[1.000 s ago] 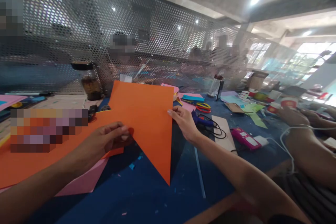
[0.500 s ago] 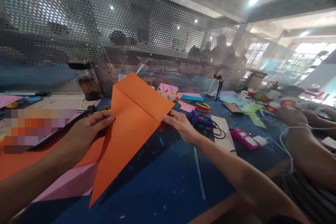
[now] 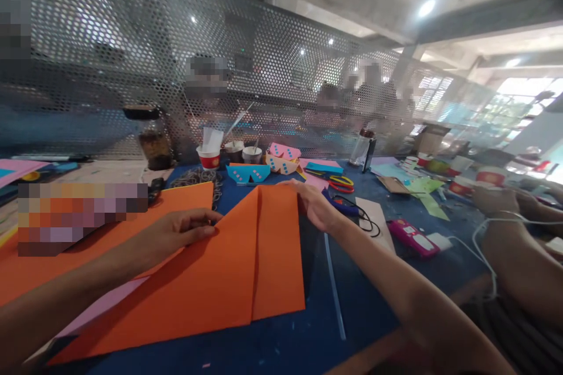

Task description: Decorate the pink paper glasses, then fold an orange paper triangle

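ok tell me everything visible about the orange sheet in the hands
The orange sheet looks like paper or thin card. A near-vertical crease or flap edge divides it into a broad left part, tapering to a point at lower left, and a narrower right part. It spreads over the blue table; whether it rests there is unclear. The left hand holds its sloping left edge, the right hand its top right corner.

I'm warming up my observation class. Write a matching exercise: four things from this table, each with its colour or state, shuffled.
1. Folded sheet
2. Scissors
3. Leftmost glasses-shaped cutout
4. Jar at left

A. Red and yellow handles
B. Topped by a dark lid
C. Orange, left hand and right hand at its edges
D. Light blue

Pairs: 1-C; 2-A; 3-D; 4-B
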A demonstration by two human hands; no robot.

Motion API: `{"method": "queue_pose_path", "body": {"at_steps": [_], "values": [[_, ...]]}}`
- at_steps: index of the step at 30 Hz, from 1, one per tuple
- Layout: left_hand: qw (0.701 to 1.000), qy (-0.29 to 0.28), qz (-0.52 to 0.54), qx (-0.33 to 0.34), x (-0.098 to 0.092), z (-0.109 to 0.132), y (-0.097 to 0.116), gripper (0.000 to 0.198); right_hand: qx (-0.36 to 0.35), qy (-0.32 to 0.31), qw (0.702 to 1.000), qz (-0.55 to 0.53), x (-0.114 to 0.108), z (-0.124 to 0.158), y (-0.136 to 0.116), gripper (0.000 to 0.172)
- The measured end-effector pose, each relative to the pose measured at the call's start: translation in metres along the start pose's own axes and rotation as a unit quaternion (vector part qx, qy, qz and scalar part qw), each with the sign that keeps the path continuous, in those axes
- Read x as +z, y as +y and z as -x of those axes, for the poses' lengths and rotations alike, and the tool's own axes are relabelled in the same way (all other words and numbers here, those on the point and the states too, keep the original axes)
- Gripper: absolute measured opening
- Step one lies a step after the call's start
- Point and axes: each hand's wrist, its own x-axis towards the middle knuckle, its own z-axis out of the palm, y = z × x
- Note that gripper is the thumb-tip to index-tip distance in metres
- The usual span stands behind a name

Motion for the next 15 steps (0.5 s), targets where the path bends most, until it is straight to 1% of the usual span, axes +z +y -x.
{"method": "queue_pose_path", "body": {"at_steps": [4,7,9,12,15], "values": [[0.998,-0.053,-0.030,0.006,0.003,0.002,-0.002,0.049,-0.027,-0.022,0.995,0.098,0.004,0.003,-0.002,0.042],[0.997,-0.066,-0.028,0.010,0.007,0.004,0.000,0.051,-0.050,-0.032,0.981,0.186,0.007,0.005,-0.006,0.041],[0.997,-0.075,-0.019,0.022,0.010,0.005,0.003,0.046,-0.062,-0.040,0.969,0.236,0.010,0.006,-0.007,0.040],[0.994,-0.103,-0.011,0.038,0.014,0.009,0.010,0.037,-0.070,-0.059,0.959,0.268,0.017,0.009,-0.006,0.035],[0.993,-0.107,-0.020,0.037,0.017,0.013,0.013,0.035,-0.074,-0.074,0.955,0.278,0.021,0.011,-0.003,0.029]]}}
